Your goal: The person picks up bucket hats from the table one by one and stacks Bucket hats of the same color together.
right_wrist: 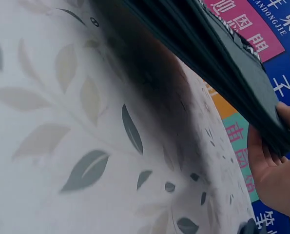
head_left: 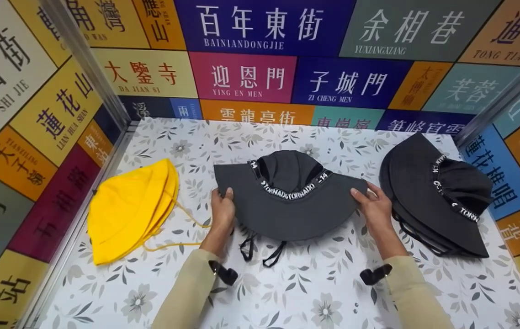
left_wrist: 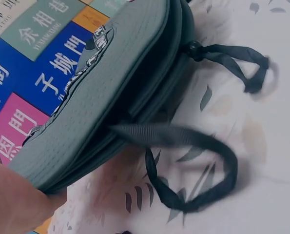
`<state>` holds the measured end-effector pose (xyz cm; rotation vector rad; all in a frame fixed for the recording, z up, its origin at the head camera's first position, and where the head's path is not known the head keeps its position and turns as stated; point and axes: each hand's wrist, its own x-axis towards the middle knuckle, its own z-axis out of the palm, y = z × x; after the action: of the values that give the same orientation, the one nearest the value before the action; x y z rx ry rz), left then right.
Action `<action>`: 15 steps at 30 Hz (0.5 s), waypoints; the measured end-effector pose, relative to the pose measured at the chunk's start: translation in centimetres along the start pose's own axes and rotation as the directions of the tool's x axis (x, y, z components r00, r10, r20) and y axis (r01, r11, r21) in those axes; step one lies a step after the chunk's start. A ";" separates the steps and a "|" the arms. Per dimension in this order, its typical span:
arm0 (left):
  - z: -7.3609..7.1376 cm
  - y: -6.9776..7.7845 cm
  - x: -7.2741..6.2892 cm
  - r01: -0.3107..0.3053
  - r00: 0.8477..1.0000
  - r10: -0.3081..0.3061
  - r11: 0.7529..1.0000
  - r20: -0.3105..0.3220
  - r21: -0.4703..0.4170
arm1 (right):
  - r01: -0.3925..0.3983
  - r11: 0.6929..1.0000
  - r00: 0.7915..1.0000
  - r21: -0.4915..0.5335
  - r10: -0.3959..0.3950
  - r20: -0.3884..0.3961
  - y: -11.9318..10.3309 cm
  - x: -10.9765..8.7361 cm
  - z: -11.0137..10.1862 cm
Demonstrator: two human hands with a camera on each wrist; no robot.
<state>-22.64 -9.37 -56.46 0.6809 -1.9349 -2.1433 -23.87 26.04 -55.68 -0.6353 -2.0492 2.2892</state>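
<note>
Grey hat (head_left: pixel 287 205) held folded, mid-table.
Left hand (head_left: pixel 222 211) and right hand (head_left: pixel 375 208) pinched its brim ends; yellow hats (head_left: pixel 127 210) lay stacked at the left edge, dark hats (head_left: pixel 433 192) at the right.

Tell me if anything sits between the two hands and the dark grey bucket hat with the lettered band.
Nothing visible does. The left hand grips one end of the folded dark grey bucket hat and the right hand grips the other. The yellow bucket hat and the stacked dark hats lie off to the sides.
</note>
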 end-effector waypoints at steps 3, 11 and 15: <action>0.3 0.0 0.9 0.007 1.000 -0.007 1.000 0.003 0.015 | -0.014 0.999 0.999 -0.039 0.012 -0.033 -0.1 0.9 0.7; 0.4 0.1 2.9 0.057 0.998 -0.057 0.982 -0.008 0.179 | -0.026 1.000 1.000 -0.004 0.026 -0.018 -0.5 3.0 1.6; 0.4 -0.2 3.3 0.092 0.996 -0.084 0.965 -0.044 0.244 | -0.062 0.998 0.998 -0.015 0.062 -0.027 -0.5 3.5 1.7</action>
<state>-25.70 -10.40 -57.36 0.8538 -2.2143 -1.9434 -27.75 25.43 -56.12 -0.7362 -2.0666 2.2866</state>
